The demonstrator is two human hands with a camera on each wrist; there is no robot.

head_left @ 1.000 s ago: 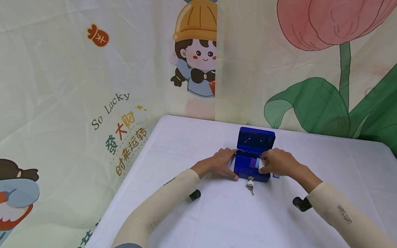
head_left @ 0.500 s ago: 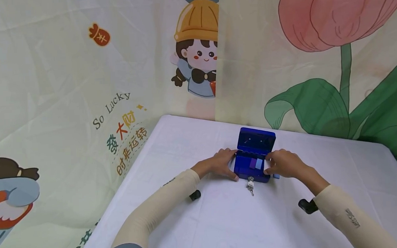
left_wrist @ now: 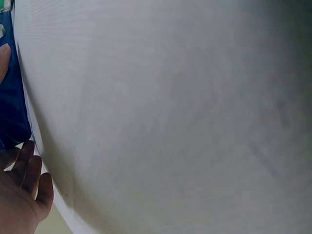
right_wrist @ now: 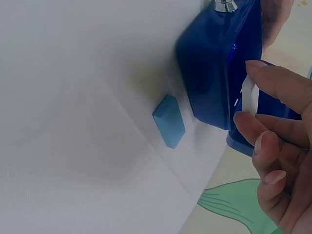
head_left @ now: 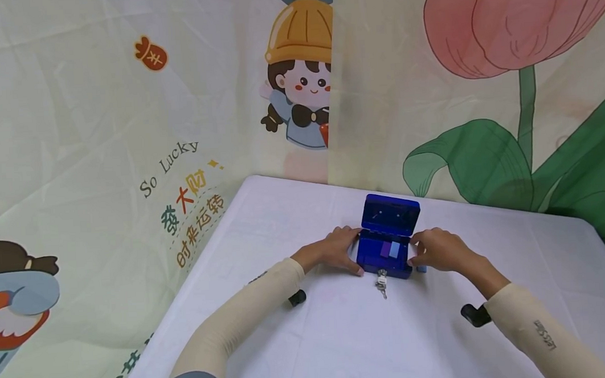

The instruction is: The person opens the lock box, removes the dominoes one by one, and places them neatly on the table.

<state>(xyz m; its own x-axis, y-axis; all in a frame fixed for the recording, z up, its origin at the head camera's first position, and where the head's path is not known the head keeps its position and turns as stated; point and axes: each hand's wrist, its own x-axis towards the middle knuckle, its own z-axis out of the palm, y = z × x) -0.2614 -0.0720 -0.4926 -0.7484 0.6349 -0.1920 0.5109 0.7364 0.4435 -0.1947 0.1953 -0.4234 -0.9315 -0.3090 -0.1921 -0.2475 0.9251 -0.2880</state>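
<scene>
A blue box [head_left: 384,269] stands with its lid [head_left: 390,214] raised, a purple block [head_left: 385,249] and a light blue block [head_left: 394,250] inside. Along its left side my left hand [head_left: 339,250] holds it, thumb at the front corner and fingers at the back one. My right hand [head_left: 436,249] is at the box's right edge; between thumb and finger it pinches a small white block [right_wrist: 250,95]. Under that hand a blue block [right_wrist: 169,122] lies on the table, just right of the box.
A metal lock with keys [head_left: 382,282] hangs at the box's front. The box is toward the back of a white-covered table [head_left: 341,335]. Behind it rises a printed cloth backdrop [head_left: 371,122].
My right hand has drawn back to the right, from over the box's interior to its right edge, with the white block pinched. My left hand and the box have stayed put.
</scene>
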